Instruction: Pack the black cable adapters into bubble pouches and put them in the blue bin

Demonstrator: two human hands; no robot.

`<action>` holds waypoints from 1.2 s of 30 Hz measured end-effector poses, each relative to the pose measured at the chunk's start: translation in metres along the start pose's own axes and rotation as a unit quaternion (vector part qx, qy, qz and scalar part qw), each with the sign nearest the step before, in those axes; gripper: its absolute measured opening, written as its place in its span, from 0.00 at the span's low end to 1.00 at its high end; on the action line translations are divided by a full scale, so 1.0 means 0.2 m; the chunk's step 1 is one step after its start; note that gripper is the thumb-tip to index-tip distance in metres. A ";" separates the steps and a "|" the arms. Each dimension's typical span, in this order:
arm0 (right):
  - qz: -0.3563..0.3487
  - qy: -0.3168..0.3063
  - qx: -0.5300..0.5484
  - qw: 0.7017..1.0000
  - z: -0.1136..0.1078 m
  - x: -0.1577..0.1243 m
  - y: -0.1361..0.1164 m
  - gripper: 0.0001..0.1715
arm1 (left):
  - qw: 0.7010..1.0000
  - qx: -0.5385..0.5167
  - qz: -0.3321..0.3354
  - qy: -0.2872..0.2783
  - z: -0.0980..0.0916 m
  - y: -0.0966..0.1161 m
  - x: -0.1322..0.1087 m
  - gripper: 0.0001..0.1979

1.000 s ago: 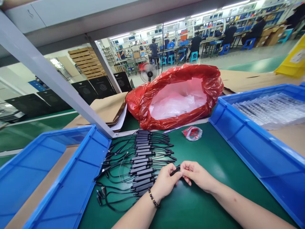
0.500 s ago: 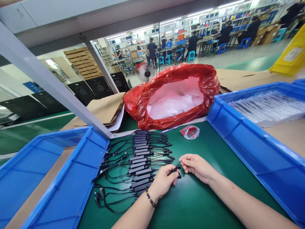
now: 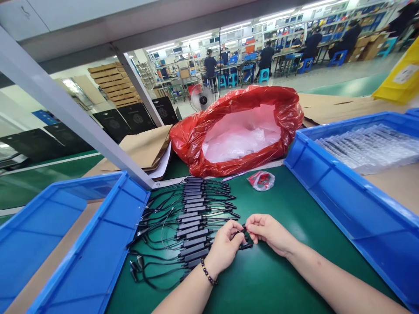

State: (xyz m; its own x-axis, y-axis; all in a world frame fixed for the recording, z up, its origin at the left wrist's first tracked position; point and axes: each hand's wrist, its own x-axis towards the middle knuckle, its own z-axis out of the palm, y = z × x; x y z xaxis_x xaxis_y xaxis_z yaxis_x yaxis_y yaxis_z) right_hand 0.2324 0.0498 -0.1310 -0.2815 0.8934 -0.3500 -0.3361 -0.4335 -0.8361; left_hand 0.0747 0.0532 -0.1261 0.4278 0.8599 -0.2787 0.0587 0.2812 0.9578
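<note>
My left hand (image 3: 227,242) is closed around black cable ends with connectors (image 3: 245,246), one of which shows a tiny spot of red at its tip. Against another of these ends, the thumb and fingertips of my right hand (image 3: 266,231) are pinched together; whatever sits between them is too small to make out. To the left lies a stacked row of black cable adapters (image 3: 193,235) with slim box bodies, their leads spreading out on both sides. Beyond my hands is a small clear bag (image 3: 261,180) with little red pieces inside.
Blue bins stand at left (image 3: 81,253) and right (image 3: 343,196); the right one holds clear-bagged items (image 3: 369,146). A large red plastic bag (image 3: 183,141) lined with clear film stands behind, beside brown cardboard (image 3: 140,148). A pen (image 3: 234,176) lies near it. A metal post (image 3: 75,104) rises at left.
My right hand has moved slightly left, and its fingertips now meet the cable end in my left hand. A red spot now shows on a lower connector tip.
</note>
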 end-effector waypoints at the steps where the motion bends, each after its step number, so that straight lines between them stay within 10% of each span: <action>1: -0.002 -0.004 -0.007 1.000 0.00 0.00 0.00 0.17 | 1.000 -0.005 0.002 0.001 0.00 0.00 0.00 0.09; 24: 0.025 -0.067 -0.035 0.997 -0.01 0.00 0.03 0.17 | 0.998 0.042 0.000 -0.044 0.00 0.03 0.00 0.10; 36: 0.013 0.088 0.104 0.991 -0.07 0.06 -0.01 0.19 | 0.998 0.023 -0.053 -0.035 -0.01 0.03 0.00 0.12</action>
State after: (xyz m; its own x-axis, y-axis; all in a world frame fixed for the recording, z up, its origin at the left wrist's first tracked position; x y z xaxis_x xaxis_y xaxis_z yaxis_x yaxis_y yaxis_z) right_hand 0.2416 0.0636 -0.1397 -0.1374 0.8807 -0.4532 -0.5139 -0.4546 -0.7275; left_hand 0.0737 0.0544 -0.1205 0.4785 0.7940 -0.3749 0.1481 0.3479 0.9258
